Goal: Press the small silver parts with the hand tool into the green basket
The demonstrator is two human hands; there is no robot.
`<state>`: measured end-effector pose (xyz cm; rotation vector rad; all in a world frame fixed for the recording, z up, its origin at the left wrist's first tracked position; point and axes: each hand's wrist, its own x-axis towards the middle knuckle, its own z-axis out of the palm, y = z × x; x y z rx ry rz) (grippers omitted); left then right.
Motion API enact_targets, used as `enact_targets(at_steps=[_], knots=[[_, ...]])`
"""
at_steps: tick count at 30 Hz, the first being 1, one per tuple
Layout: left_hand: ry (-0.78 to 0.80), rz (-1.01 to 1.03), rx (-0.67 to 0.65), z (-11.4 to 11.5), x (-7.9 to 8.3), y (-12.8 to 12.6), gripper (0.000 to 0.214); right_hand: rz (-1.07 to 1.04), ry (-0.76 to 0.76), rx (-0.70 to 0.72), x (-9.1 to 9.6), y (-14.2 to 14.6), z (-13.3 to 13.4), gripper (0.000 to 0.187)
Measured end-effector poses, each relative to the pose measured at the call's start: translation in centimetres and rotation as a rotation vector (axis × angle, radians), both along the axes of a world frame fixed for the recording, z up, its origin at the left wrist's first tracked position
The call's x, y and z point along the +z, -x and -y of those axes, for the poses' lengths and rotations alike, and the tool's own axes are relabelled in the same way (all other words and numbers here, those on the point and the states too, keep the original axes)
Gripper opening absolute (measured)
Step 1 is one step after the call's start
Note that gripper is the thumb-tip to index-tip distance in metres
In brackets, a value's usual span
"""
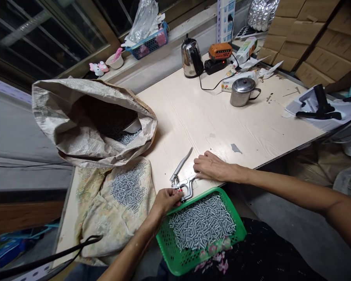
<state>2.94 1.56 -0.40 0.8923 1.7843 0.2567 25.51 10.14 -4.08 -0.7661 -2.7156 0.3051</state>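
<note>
Silver hand pliers (188, 185) with a spring and a wide C-shaped jaw lie near the table's front edge. Their upper lever stands apart from the lower handle. Around the end of that lower handle my right hand (211, 167) is closed. My left hand (166, 200) pinches at the jaw, beside a small red spot; whatever sits between its fingertips is too small to make out. Just below the jaw, a green plastic basket (175, 265) holds many small silver metal pieces (204, 222). More such pieces (129, 187) lie on a floral cloth (105, 230) to the left.
An open paper sack (84, 152) with a metal scoop (133, 126) and more metal pieces stands at left. Farther back are a kettle (190, 58), an orange battery on a charger (219, 54) and a lidded steel mug (242, 93). Cardboard boxes (318, 50) are stacked at right.
</note>
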Motion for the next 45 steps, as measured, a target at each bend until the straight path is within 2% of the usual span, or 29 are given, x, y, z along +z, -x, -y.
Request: enact_targets(at_steps=[2, 4, 8, 10, 18, 23, 27, 29, 36, 39, 41, 43, 45], knots=[[-0.027, -0.032, -0.024, 0.1, -0.3, 0.1, 0.039, -0.011, 0.008, -0.049, 0.3, 0.4, -1.2, 0.014], [-0.049, -0.058, -0.043, 0.3, -0.4, 0.1, 0.039, 0.020, -0.047, -0.123, 0.3, 1.2, -2.7, 0.009], [-0.067, -0.089, -0.026, 0.4, -0.4, -0.2, 0.036, 0.115, -0.099, -0.097, 0.0, 2.7, -4.9, 0.011], [-0.076, -0.100, -0.021, 0.5, -0.2, -0.4, 0.035, 0.155, -0.134, -0.068, -0.2, 2.9, -5.4, 0.017], [-0.081, -0.064, 0.017, 0.5, 0.1, -0.6, 0.035, 0.190, -0.152, -0.098, 0.0, 1.7, -4.9, 0.024], [-0.088, -0.078, -0.001, 0.6, 0.2, -0.7, 0.035, 0.125, -0.021, -0.088, 0.8, 0.5, -3.5, 0.018], [-0.096, -0.068, -0.004, 0.7, 0.1, -0.7, 0.036, 0.032, 0.112, -0.009, 1.6, -1.3, -1.7, 0.076], [-0.106, -0.069, -0.015, 0.7, 0.0, -0.6, 0.037, 0.030, 0.136, 0.010, 1.9, -2.1, -1.1, 0.087], [-0.113, -0.082, -0.059, 0.8, -0.7, 0.1, 0.040, 0.052, 0.160, 0.025, 2.4, -2.3, -0.9, 0.067], [-0.119, -0.148, -0.157, 1.2, -0.6, 0.3, 0.040, 0.097, 0.158, 0.010, 2.5, -2.1, -0.6, 0.059], [-0.233, -0.309, -0.251, 1.5, -0.2, 0.0, 0.039, 0.120, 0.150, 0.007, 2.5, -1.9, -0.3, 0.055], [-0.467, -0.512, -0.358, 1.5, 0.0, -0.6, 0.038, 0.134, 0.140, 0.017, 2.4, -1.7, -0.1, 0.052], [-0.709, -0.628, -0.498, 0.8, -0.1, -1.5, 0.043, 0.145, 0.130, 0.023, 2.4, -1.2, 0.0, 0.051]])
